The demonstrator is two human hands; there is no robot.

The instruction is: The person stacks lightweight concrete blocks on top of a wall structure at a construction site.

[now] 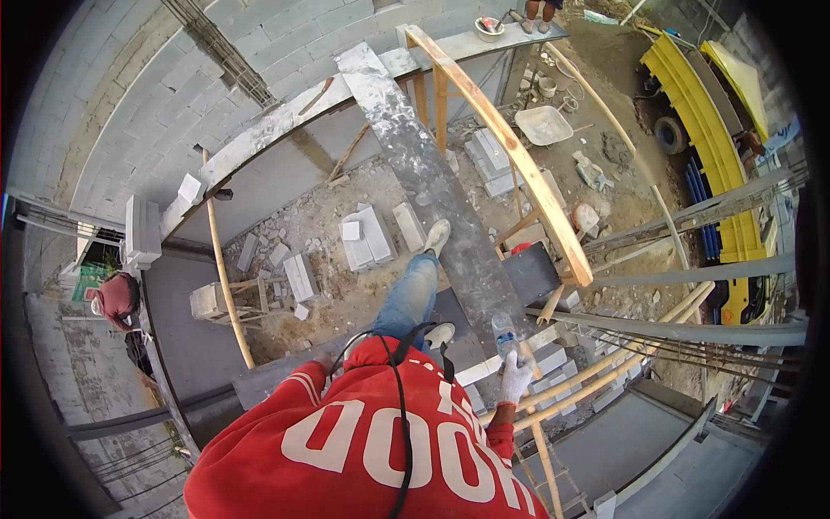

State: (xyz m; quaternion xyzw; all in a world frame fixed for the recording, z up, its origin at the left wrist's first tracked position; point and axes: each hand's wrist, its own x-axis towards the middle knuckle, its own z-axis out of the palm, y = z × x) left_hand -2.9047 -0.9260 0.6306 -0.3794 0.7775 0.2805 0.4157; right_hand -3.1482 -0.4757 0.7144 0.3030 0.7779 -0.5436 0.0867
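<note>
My right hand, in a white glove, is wrapped round the lower part of a clear plastic bottle. The bottle is held upright beside the near end of a long cement-stained plank. Close to my red hoodie, my left hand shows only as a small dark patch beyond the sleeve. Its fingers cannot be made out. One of my shoes rests on the plank's edge, and the other shoe is on a dark board nearer my body.
Far below are pale blocks and rubble. A timber beam runs beside the plank. Bamboo poles cross at right. A wheelbarrow and a yellow truck body stand beyond. Another person is at left; someone's feet show at top.
</note>
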